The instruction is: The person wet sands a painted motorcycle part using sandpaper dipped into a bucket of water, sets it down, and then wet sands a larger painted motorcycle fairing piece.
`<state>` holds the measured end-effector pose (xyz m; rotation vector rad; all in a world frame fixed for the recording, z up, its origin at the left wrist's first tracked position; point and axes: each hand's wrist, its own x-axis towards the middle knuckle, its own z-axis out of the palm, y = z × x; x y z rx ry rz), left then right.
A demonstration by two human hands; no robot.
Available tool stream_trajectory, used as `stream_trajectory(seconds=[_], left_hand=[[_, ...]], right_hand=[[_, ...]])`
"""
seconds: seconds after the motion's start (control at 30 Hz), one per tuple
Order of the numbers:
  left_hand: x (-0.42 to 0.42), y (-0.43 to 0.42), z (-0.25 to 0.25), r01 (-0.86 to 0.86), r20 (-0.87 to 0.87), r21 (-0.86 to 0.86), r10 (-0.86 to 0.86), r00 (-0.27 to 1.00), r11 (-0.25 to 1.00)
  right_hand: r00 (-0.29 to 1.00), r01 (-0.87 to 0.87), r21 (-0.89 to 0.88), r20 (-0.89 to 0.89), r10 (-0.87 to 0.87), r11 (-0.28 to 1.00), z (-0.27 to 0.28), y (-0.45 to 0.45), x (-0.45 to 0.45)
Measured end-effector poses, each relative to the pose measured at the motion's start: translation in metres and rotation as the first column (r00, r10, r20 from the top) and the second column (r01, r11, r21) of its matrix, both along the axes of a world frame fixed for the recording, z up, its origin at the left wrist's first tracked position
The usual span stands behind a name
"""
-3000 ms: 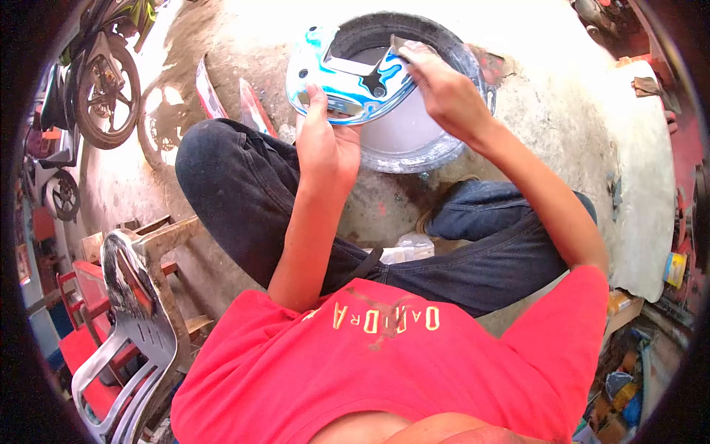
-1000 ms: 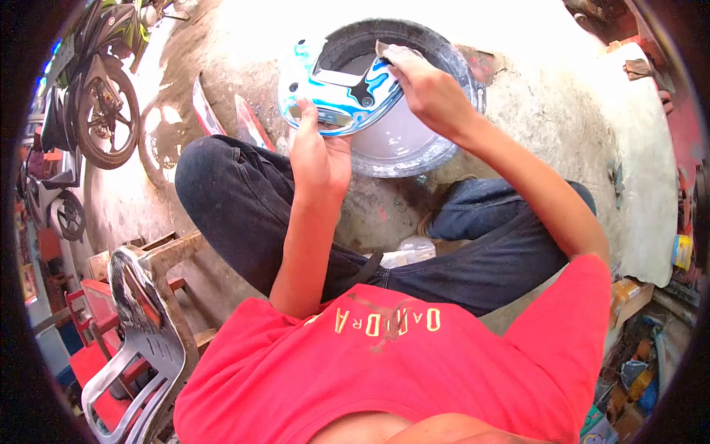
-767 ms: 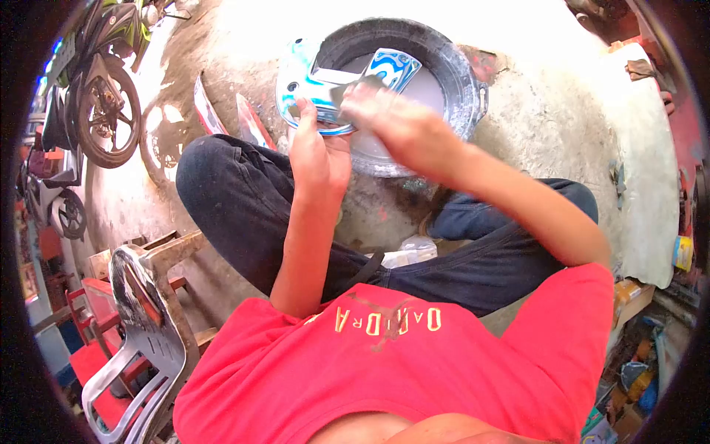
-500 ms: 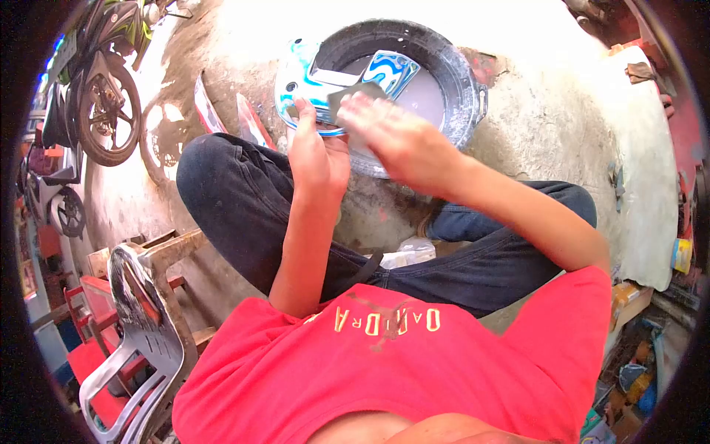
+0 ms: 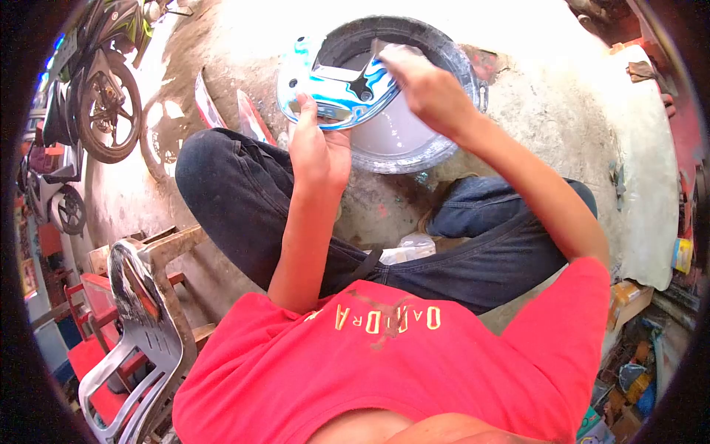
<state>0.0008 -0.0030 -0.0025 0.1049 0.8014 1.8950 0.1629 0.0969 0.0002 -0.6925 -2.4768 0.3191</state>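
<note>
My left hand [image 5: 318,148] grips the near left edge of a glossy blue-and-white motorcycle body panel [image 5: 310,81], its thumb on top and the other fingers underneath. The panel has several holes and is tilted over a black basin [image 5: 458,63] of cloudy grey water [image 5: 403,137]. My right hand [image 5: 429,85] is closed on a grey sheet of sandpaper [image 5: 378,47] at the panel's far right end. My fingers hide most of the sheet and part of that end.
Red-and-white panel pieces [image 5: 254,118] lie on the concrete floor [image 5: 532,118] left of the basin. A motorcycle [image 5: 107,103] stands at the far left. A grey plastic chair [image 5: 140,325] is at the near left. A clear plastic bag [image 5: 410,249] lies between my legs.
My right hand has moved away from me and to the right, carrying the sandpaper from the panel's middle to its far right end. The panel has turned slightly in my left hand.
</note>
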Motion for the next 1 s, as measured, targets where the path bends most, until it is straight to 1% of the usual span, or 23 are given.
stream_trajectory(seconds=[0.07, 0.13, 0.17, 0.27, 0.3, 0.33, 0.4, 0.47, 0.53, 0.6, 0.63, 0.67, 0.73, 0.8, 0.87, 0.9, 1.0], left_hand=[[-0.002, 0.003, -0.002, 0.0, 0.023, -0.001, 0.0, 1.0, 1.0], [-0.004, 0.003, -0.005, 0.003, 0.0, 0.028, -0.003, 1.0, 1.0], [-0.006, 0.002, -0.005, 0.006, -0.017, 0.04, -0.005, 1.0, 0.999], [-0.006, 0.001, -0.003, 0.002, -0.01, 0.037, -0.001, 1.0, 0.999], [-0.006, 0.001, -0.002, -0.003, -0.017, 0.034, 0.004, 1.0, 0.999], [-0.005, 0.0, -0.001, -0.007, -0.022, 0.031, 0.008, 1.0, 0.999], [-0.003, 0.002, 0.002, -0.014, -0.02, 0.02, 0.015, 1.0, 1.0], [-0.002, 0.002, 0.005, -0.035, -0.006, -0.004, 0.035, 0.999, 0.999], [-0.004, 0.001, 0.005, -0.005, -0.022, 0.03, 0.006, 1.0, 1.0], [-0.004, -0.002, 0.005, 0.013, -0.034, 0.053, -0.011, 0.999, 0.999], [-0.003, -0.002, 0.006, 0.014, -0.039, 0.063, -0.012, 0.999, 0.998], [-0.003, -0.002, 0.007, 0.015, -0.043, 0.075, -0.012, 0.999, 0.997], [-0.001, -0.002, 0.011, 0.004, -0.03, 0.046, -0.003, 1.0, 0.999], [-0.002, -0.002, 0.011, -0.008, -0.025, 0.028, 0.009, 1.0, 1.0], [-0.003, -0.002, 0.008, -0.012, -0.024, 0.024, 0.012, 1.0, 1.0], [-0.002, -0.003, 0.009, -0.009, -0.019, 0.011, 0.009, 1.0, 1.0], [0.0, -0.003, 0.012, 0.008, -0.009, -0.007, -0.008, 1.0, 1.0]], right_hand=[[0.996, 0.066, -0.073, 0.069, -0.061, 0.995, 0.003, 0.008, 0.003], [0.997, -0.045, 0.147, -0.059, 0.054, 0.988, -0.003, -0.029, -0.009], [0.992, -0.102, 0.196, -0.047, 0.114, 0.975, 0.001, -0.045, -0.012], [0.99, -0.119, 0.146, -0.059, 0.129, 0.982, 0.002, -0.022, -0.002], [0.994, -0.023, 0.073, -0.106, 0.031, 0.997, -0.002, -0.004, 0.003], [0.997, 0.066, -0.028, -0.046, -0.067, 0.997, 0.01, 0.008, 0.007], [0.996, 0.09, -0.009, 0.03, -0.09, 0.996, 0.01, 0.013, 0.009], [0.999, -0.005, 0.139, -0.048, 0.012, 0.99, 0.004, -0.016, -0.001], [0.99, -0.115, 0.202, -0.055, 0.128, 0.973, 0.018, -0.042, -0.009], [0.988, -0.101, 0.324, -0.075, 0.132, 0.941, 0.01, -0.016, -0.003], [0.99, -0.053, 0.272, -0.11, 0.085, 0.961, 0.007, -0.002, 0.0], [0.994, 0.004, 0.248, -0.109, 0.024, 0.969, 0.007, 0.01, 0.007], [0.979, 0.085, 0.024, -0.189, -0.079, 0.996, 0.012, 0.016, 0.009], [0.938, 0.111, -0.245, -0.294, -0.183, 0.963, 0.016, 0.022, 0.007], [0.885, 0.114, -0.513, -0.335, -0.322, 0.851, 0.028, 0.026, 0.008], [0.834, -0.026, -0.67, -0.424, -0.354, 0.742, 0.032, 0.028, 0.009], [0.756, -0.2, -0.812, -0.484, -0.441, 0.547, 0.035, 0.036, 0.014]])
